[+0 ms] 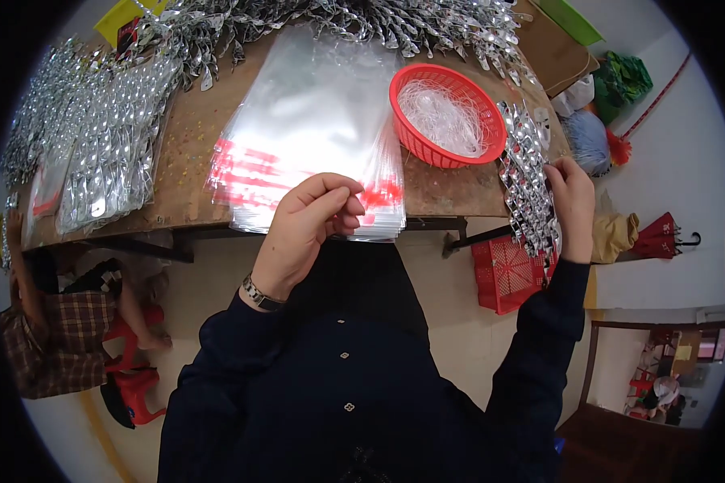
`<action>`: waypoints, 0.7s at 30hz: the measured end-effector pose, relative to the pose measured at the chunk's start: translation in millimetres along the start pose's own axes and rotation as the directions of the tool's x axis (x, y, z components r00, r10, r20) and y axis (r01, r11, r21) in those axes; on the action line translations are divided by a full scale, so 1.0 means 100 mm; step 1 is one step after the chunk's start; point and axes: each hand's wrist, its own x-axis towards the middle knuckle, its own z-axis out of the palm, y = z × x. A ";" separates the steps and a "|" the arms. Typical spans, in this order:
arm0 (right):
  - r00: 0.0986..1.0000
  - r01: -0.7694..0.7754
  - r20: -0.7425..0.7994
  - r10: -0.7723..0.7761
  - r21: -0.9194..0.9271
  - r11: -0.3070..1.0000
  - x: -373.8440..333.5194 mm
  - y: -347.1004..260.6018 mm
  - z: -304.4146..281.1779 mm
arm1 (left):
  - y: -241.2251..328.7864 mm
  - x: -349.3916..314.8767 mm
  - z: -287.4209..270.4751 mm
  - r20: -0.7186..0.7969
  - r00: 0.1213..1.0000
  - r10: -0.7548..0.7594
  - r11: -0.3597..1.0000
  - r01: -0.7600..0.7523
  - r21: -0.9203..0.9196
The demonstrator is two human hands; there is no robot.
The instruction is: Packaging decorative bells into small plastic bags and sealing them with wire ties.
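Observation:
My left hand [308, 229] is raised over the near end of a stack of clear plastic bags [310, 105] with red printing. Its thumb and fingers are curled together; anything between them is too small to make out. At the table's right edge my right hand [573, 201] is closed, fingertips bent inward, beside a bunch of silver twisted strands [527, 173] that hangs over the edge. Whether it grips a strand I cannot make out. Between the bags and that bunch stands a round red plastic basket [445, 160], holding fine clear threads [443, 117].
More silver strands [362, 20] cover the back of the wooden table [189, 153]. Filled bags [109, 149] lie at the left. Below the right edge is a red crate [507, 274]. A person in checked clothing [68, 330] sits at the left, near red stools [141, 394].

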 end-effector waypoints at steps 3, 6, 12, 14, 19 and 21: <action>0.999 0.040 -0.001 -0.040 -0.118 0.992 0.27 0.07 0.08 | 0.00 -0.01 0.00 0.022 1.000 -0.021 1.000 0.021 0.003; 0.998 0.033 0.051 -0.025 -0.176 0.984 0.48 0.06 0.21 | 0.00 -0.02 0.00 0.023 0.999 -0.031 1.000 0.031 -0.002; 0.993 -0.036 0.097 0.065 -0.272 0.961 0.63 -0.05 0.51 | 0.02 -0.01 -0.07 0.014 0.999 -0.047 0.999 0.047 -0.011; 0.993 -0.040 0.099 0.071 -0.291 0.956 0.60 -0.10 0.59 | 0.05 -0.01 -0.10 0.009 0.999 -0.044 0.999 0.044 -0.001; 0.998 -0.011 0.061 0.032 -0.313 0.950 0.57 0.01 0.66 | 0.19 -0.01 -0.16 -0.001 1.000 -0.019 0.998 0.020 0.055; 0.998 0.004 0.062 0.015 -0.286 0.958 0.53 0.00 0.58 | 0.29 0.01 -0.16 0.011 0.998 0.054 0.987 -0.055 0.154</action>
